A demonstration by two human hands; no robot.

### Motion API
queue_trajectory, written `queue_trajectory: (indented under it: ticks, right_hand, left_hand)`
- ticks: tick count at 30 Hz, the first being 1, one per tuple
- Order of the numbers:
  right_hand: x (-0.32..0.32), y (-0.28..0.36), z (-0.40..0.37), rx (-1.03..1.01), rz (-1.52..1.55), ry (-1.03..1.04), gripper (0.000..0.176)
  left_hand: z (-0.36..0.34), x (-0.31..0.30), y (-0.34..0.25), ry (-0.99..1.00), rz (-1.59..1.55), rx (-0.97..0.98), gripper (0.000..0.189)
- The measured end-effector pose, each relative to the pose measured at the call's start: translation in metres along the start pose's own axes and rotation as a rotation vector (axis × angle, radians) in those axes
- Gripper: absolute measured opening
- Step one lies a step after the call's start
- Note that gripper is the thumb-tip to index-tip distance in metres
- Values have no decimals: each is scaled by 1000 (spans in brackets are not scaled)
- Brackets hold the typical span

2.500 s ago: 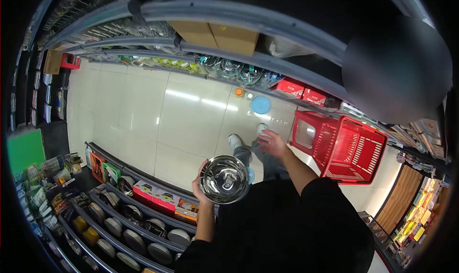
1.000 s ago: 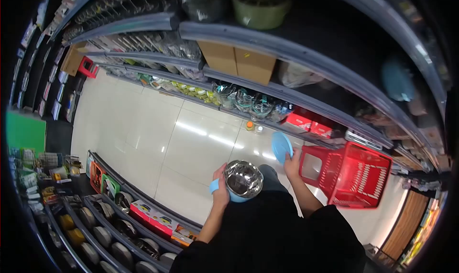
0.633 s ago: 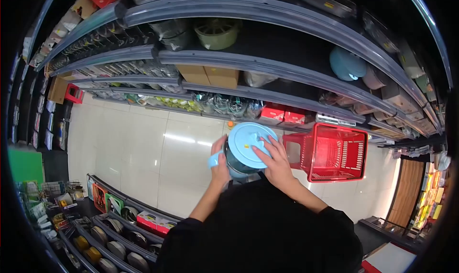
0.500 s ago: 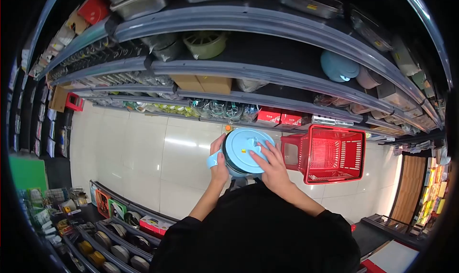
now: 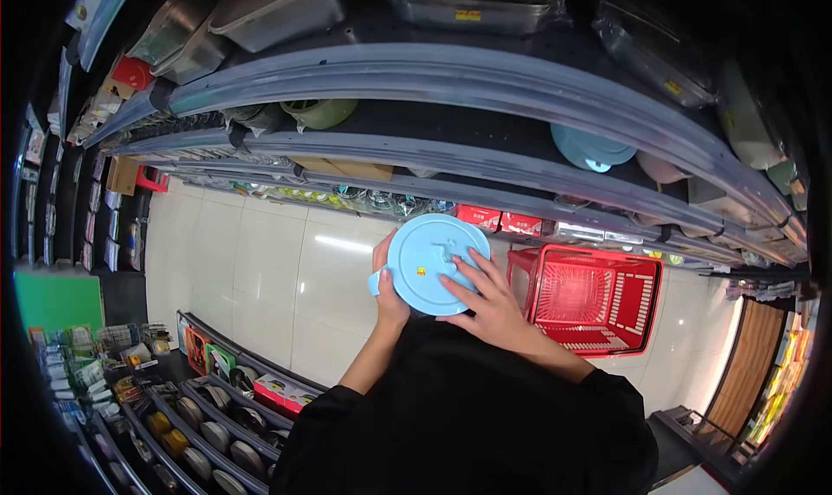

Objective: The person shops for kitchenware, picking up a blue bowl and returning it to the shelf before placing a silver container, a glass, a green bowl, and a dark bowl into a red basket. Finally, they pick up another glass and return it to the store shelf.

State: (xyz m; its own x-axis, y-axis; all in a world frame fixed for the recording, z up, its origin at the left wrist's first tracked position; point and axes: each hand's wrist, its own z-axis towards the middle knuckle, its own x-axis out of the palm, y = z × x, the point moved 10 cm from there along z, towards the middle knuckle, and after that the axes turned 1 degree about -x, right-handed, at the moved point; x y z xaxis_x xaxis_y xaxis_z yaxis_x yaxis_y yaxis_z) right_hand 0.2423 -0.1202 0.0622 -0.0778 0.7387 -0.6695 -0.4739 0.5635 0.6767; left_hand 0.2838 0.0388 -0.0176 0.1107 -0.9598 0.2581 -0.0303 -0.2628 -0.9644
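Note:
A round blue lidded bowl (image 5: 416,257) is held up in front of my body, its lid facing the camera. A small yellow sticker is on the lid, beside a moulded tab. My left hand (image 5: 390,297) is wrapped round the bowl's left side at its light-blue handle (image 5: 375,283); the fingers pass partly out of sight behind it. Across the right part of the lid lies my right hand (image 5: 490,297), fingers spread and touching the surface near the tab. The lid hides the bowl's body.
A red shopping basket (image 5: 641,343) stands right of the bowl, beside a red stool (image 5: 517,265). Shelves (image 5: 451,74) with metal trays, a blue bowl (image 5: 589,146) and boxes run along the far side. Lower left, a rack (image 5: 195,391) carries round pans.
The lid has tilted to face the camera more squarely, hiding the bowl's dark side. The right fingers have shifted slightly on the lid. The view has tipped towards the upper shelves.

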Motion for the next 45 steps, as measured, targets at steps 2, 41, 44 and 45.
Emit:
queue_trajectory:
  ticks: [2, 41, 44, 45]
  right_hand:
    - [-9, -3, -1, -26, -9, -3, 63]
    - [-52, -72, -30, 276, 215, -390, 60]
    - [-46, -71, -29, 259, 210, -418, 56]
    - [-42, -71, -31, 283, 202, -422, 56]
  left_hand:
    - [1, 11, 1, -13, -36, 6, 70]
    - [-11, 122, -75, 286, 715, 768, 69]
    - [-15, 126, -78, 334, 780, 791, 69]
    - [-15, 125, -77, 327, 783, 785, 69]
